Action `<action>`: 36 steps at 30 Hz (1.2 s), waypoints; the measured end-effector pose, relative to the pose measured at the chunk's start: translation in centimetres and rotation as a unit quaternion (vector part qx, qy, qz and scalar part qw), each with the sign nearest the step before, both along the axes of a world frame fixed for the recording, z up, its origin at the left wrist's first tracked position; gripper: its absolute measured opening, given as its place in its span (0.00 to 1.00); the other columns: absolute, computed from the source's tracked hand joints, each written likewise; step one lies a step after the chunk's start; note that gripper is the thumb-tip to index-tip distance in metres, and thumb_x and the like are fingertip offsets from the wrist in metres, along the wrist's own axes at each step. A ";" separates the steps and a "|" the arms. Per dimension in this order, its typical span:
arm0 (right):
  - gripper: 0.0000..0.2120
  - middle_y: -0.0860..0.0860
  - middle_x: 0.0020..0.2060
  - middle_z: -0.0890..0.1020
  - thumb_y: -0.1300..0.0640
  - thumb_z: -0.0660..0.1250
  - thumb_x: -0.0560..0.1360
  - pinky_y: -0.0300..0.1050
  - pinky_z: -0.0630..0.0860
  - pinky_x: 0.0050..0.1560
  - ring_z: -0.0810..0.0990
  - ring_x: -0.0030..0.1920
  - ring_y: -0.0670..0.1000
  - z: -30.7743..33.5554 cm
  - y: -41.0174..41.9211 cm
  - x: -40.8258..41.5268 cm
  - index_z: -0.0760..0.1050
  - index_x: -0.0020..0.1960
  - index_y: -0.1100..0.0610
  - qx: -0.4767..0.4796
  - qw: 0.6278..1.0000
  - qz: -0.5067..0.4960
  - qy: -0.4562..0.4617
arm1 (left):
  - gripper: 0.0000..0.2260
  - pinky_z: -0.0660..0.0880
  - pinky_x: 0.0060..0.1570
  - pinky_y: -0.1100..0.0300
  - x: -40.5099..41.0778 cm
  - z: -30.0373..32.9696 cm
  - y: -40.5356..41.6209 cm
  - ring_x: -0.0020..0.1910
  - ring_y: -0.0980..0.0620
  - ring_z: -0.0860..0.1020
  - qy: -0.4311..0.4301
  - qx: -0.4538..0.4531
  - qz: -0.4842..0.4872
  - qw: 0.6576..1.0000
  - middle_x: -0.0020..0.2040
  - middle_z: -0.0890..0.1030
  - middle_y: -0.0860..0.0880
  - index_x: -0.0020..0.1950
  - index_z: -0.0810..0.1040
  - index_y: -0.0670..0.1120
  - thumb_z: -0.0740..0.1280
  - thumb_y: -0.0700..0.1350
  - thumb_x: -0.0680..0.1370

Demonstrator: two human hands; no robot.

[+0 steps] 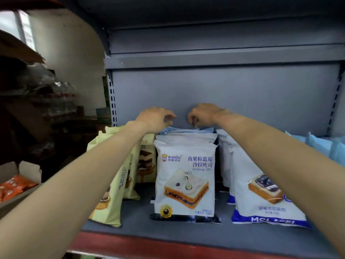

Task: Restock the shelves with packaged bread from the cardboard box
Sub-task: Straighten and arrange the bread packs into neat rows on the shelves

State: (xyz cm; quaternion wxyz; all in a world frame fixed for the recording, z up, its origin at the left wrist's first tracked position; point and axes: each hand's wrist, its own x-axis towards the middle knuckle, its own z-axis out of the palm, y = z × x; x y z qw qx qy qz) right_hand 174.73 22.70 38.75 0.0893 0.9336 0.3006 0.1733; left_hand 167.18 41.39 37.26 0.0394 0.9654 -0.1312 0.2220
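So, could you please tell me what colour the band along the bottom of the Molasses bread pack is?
Blue with white lettering, on the Molasses bread pack; head view.

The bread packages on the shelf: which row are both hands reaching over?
The middle row, white XianDu packages with a blueberry sandwich picture; both hands sit above its back, unlike the yellow and blue-trimmed rows beside it.

Both hands, left hand [156, 116] and right hand [202, 114], curl above the bread packs [184, 182].

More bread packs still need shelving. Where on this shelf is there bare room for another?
Bare shelf floor shows between the yellow packs and the XianDu row, and as a front strip before them. The narrower gap beside the blue-trimmed packs is tight. The row's back end, where both hands reach, is crowded.
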 end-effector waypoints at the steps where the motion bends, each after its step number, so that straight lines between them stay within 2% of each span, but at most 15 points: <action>1: 0.12 0.49 0.51 0.82 0.62 0.66 0.70 0.41 0.72 0.52 0.79 0.53 0.53 0.1 0.0 0.3 0.79 0.51 0.50 0.003 1.000 0.002 0.010 | 0.15 0.68 0.60 0.57 0.4 0.0 0.0 0.63 0.48 0.73 0.008 0.012 0.003 1.000 0.63 0.77 0.53 0.66 0.74 0.54 0.62 0.47 0.80; 4: 0.14 0.47 0.44 0.80 0.64 0.66 0.69 0.45 0.75 0.56 0.79 0.52 0.53 0.3 0.3 0.9 0.78 0.50 0.50 0.005 0.998 0.008 0.059 | 0.14 0.68 0.60 0.58 1.8 -0.2 0.2 0.63 0.51 0.73 0.040 0.045 0.020 0.998 0.63 0.77 0.55 0.65 0.74 0.55 0.61 0.47 0.80; 8: 0.14 0.44 0.39 0.77 0.65 0.65 0.69 0.47 0.76 0.55 0.79 0.49 0.53 -0.1 0.5 1.5 0.78 0.51 0.50 0.006 0.996 0.018 0.082 | 0.13 0.70 0.57 0.58 3.0 -0.7 0.2 0.61 0.50 0.74 0.064 0.050 0.022 0.996 0.62 0.78 0.55 0.64 0.75 0.56 0.62 0.48 0.80; 12: 0.11 0.44 0.38 0.78 0.65 0.66 0.70 0.42 0.75 0.50 0.79 0.45 0.50 -0.3 0.2 1.6 0.80 0.48 0.52 -0.001 0.998 0.037 0.056 | 0.11 0.68 0.51 0.62 3.1 -0.7 -0.1 0.58 0.52 0.76 0.042 0.035 0.017 0.998 0.57 0.81 0.56 0.59 0.78 0.56 0.63 0.48 0.78; 14: 0.11 0.44 0.39 0.79 0.65 0.66 0.70 0.38 0.71 0.45 0.76 0.42 0.49 -0.5 -0.1 1.4 0.80 0.48 0.53 -0.006 0.998 0.048 0.043 | 0.09 0.69 0.51 0.61 3.0 -0.6 -0.1 0.56 0.52 0.77 0.030 0.025 0.012 0.999 0.54 0.82 0.55 0.56 0.80 0.55 0.65 0.49 0.77; 16: 0.13 0.41 0.34 0.76 0.65 0.65 0.70 0.38 0.68 0.42 0.75 0.40 0.49 -0.5 -0.6 1.2 0.78 0.50 0.52 -0.008 0.997 0.071 0.040 | 0.07 0.69 0.52 0.61 2.9 -0.5 -0.1 0.55 0.53 0.78 0.002 0.036 0.014 0.999 0.52 0.83 0.55 0.53 0.81 0.55 0.67 0.50 0.76; 18: 0.17 0.41 0.32 0.75 0.64 0.64 0.71 0.41 0.71 0.42 0.76 0.40 0.50 -0.4 -1.4 1.1 0.75 0.55 0.48 -0.015 0.994 0.098 0.040 | 0.07 0.67 0.57 0.60 2.9 -0.5 -0.3 0.56 0.52 0.78 -0.034 0.056 0.020 0.998 0.52 0.83 0.55 0.52 0.81 0.54 0.68 0.51 0.75; 23: 0.21 0.41 0.34 0.72 0.64 0.64 0.72 0.43 0.72 0.50 0.73 0.44 0.48 0.1 -3.5 1.2 0.77 0.59 0.44 -0.056 0.991 0.123 0.008 | 0.07 0.66 0.60 0.58 2.5 -0.4 -0.6 0.57 0.52 0.77 -0.055 0.074 0.033 0.995 0.53 0.82 0.56 0.52 0.81 0.55 0.67 0.50 0.75; 26: 0.20 0.39 0.33 0.72 0.63 0.64 0.74 0.44 0.72 0.51 0.70 0.44 0.46 0.1 -4.6 1.3 0.77 0.59 0.43 -0.076 0.991 0.108 0.015 | 0.08 0.65 0.59 0.58 2.4 -0.7 -0.7 0.56 0.52 0.77 -0.059 0.071 0.046 0.995 0.53 0.82 0.57 0.52 0.81 0.55 0.65 0.47 0.76; 28: 0.20 0.39 0.34 0.74 0.63 0.62 0.74 0.43 0.73 0.50 0.72 0.43 0.46 -0.1 -5.1 0.9 0.78 0.59 0.42 -0.056 0.993 0.096 0.035 | 0.08 0.66 0.59 0.58 2.4 -0.9 -0.9 0.57 0.52 0.77 -0.043 0.057 0.051 0.996 0.53 0.82 0.56 0.53 0.80 0.54 0.64 0.46 0.76; 30: 0.20 0.40 0.38 0.78 0.64 0.60 0.75 0.41 0.71 0.48 0.75 0.44 0.47 0.1 -5.2 0.2 0.78 0.59 0.45 -0.028 0.994 0.073 0.072 | 0.08 0.68 0.58 0.57 2.4 -0.9 -1.0 0.57 0.51 0.77 -0.019 0.031 0.051 0.998 0.53 0.82 0.55 0.53 0.80 0.54 0.65 0.46 0.77; 32: 0.17 0.47 0.47 0.83 0.64 0.62 0.76 0.41 0.72 0.53 0.78 0.48 0.47 0.4 -5.3 -0.2 0.78 0.61 0.50 0.011 0.992 0.069 0.105 | 0.08 0.71 0.56 0.57 2.5 -0.8 -1.0 0.56 0.50 0.77 0.004 0.010 0.052 0.999 0.54 0.82 0.54 0.54 0.80 0.54 0.64 0.47 0.77; 36: 0.11 0.53 0.51 0.82 0.59 0.65 0.77 0.42 0.70 0.55 0.78 0.51 0.52 1.1 -6.0 -0.4 0.78 0.58 0.56 0.063 0.993 0.064 0.081 | 0.12 0.70 0.56 0.58 1.2 -0.3 -1.2 0.58 0.47 0.76 -0.004 -0.076 0.018 0.997 0.59 0.80 0.49 0.60 0.78 0.49 0.59 0.48 0.81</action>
